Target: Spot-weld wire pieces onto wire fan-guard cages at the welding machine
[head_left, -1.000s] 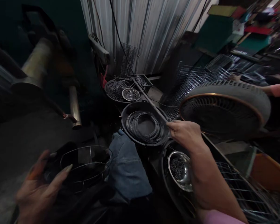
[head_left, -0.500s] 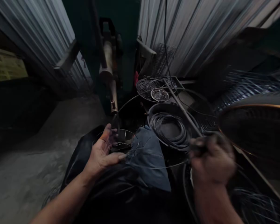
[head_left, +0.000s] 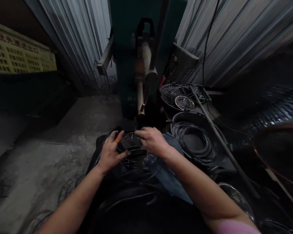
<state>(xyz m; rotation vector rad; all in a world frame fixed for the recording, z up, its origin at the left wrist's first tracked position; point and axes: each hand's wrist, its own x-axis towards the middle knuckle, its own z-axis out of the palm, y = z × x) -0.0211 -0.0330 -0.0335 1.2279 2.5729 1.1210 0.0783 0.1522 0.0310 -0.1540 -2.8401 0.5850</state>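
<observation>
A round wire frame (head_left: 134, 152) made of thin metal rings sits on my lap in front of a green machine (head_left: 134, 65). My left hand (head_left: 111, 152) grips the frame's left rim, fingers curled around the wire. From the right, my right hand (head_left: 152, 140) reaches over the top rim, its fingers closed on the wire. A blue cloth (head_left: 172, 172) lies over my right knee under that forearm.
A dark pan holding coiled wire rings (head_left: 194, 143) is to the right, with a second pan of wire and a small metal bowl (head_left: 184, 102) behind it. A long metal rod (head_left: 222, 143) crosses them. Wire grilles lie on the concrete floor (head_left: 70, 191) at left.
My right hand has swung left from the pan of rings to the wire frame. My left hand closed on the frame's rim. The view turned left toward the machine.
</observation>
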